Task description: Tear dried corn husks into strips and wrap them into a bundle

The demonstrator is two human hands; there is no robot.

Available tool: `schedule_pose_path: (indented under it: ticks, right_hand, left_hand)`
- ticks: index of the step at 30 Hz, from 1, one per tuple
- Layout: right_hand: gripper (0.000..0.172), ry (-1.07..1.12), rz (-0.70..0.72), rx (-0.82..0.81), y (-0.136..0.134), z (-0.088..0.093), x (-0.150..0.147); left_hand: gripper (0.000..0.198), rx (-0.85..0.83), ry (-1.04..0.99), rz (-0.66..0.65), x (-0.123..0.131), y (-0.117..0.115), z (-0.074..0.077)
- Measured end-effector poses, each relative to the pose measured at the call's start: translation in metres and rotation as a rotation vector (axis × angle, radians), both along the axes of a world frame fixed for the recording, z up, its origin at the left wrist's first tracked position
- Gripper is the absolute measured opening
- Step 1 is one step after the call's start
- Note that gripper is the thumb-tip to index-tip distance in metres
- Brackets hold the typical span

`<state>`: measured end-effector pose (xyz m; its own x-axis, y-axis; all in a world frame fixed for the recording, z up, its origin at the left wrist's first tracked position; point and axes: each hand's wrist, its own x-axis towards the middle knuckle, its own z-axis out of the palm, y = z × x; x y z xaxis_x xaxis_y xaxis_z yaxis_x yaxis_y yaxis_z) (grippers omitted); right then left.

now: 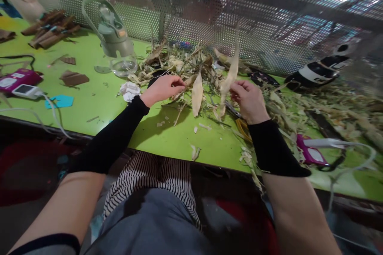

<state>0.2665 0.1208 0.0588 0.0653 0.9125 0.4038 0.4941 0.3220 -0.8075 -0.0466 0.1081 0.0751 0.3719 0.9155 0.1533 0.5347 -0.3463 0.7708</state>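
Observation:
In the head view, my right hand (249, 97) pinches a long, pale dried husk leaf (231, 72), which stands nearly upright from the fingertips. My left hand (165, 87) is closed, thumb and fingers together at the front of a heap of dried husk scraps (176, 63). Whatever lies between those fingertips I cannot make out. A second pale, pointed husk leaf (197, 95) shows between the hands, apart from the right one. Beneath my right wrist is a tool with yellow handles (243, 128), partly hidden by the hand and scraps.
A green-lidded bottle (115, 38) stands behind my left hand, with crumpled white tissue (130, 91) nearer. A black bottle (317, 72) leans at the right, beside more husk scraps (353, 115). Magenta devices with cables (19, 79) lie at both sides. Perforated metal mesh (191, 12) backs the green table (167, 139).

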Motion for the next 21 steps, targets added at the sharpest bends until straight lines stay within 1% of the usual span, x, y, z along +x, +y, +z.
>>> schedule_pose_path:
  ticks: [2, 4, 6, 8, 9, 10, 12, 13, 14, 17, 21]
  right_hand:
    - [0.025, 0.162, -0.006, -0.064, -0.006, 0.006, -0.007]
    - [0.033, 0.25, 0.037, -0.101, -0.014, 0.01, -0.015]
    - [0.039, 0.287, 0.107, -0.116, -0.019, 0.013, -0.023]
    - [0.042, 0.292, 0.164, -0.131, -0.023, 0.014, -0.031]
    - [0.044, 0.29, 0.184, -0.139, -0.024, 0.015, -0.034]
    - [0.045, 0.29, 0.199, -0.143, -0.025, 0.015, -0.036]
    - [0.047, 0.28, 0.221, -0.146, -0.027, 0.017, -0.041]
    - [0.046, 0.265, 0.231, -0.144, -0.028, 0.018, -0.042]
    - [0.046, 0.241, 0.239, -0.136, -0.03, 0.019, -0.042]
    - [0.041, 0.171, 0.206, -0.067, -0.037, 0.023, -0.042]
    - [0.037, 0.18, 0.042, 0.072, -0.04, 0.021, -0.038]
  left_hand:
    - [0.025, -0.052, -0.086, -0.045, 0.007, -0.005, 0.004]
    - [0.028, -0.077, -0.15, -0.105, 0.018, -0.009, 0.007]
    - [0.035, -0.083, -0.216, -0.158, 0.031, -0.011, 0.009]
    - [0.045, -0.125, -0.263, -0.219, 0.047, -0.009, 0.008]
    - [0.048, -0.148, -0.277, -0.252, 0.054, -0.008, 0.007]
    - [0.045, -0.154, -0.281, -0.267, 0.062, -0.006, 0.006]
    - [0.026, -0.113, -0.282, -0.225, 0.074, -0.001, 0.003]
    - [0.019, -0.119, -0.301, -0.216, 0.078, 0.0, 0.003]
    - [0.017, -0.128, -0.329, -0.208, 0.081, 0.001, 0.003]
    - [0.02, -0.216, -0.444, -0.21, 0.085, -0.002, 0.004]
    - [0.019, -0.438, -0.586, -0.206, 0.084, -0.01, 0.008]
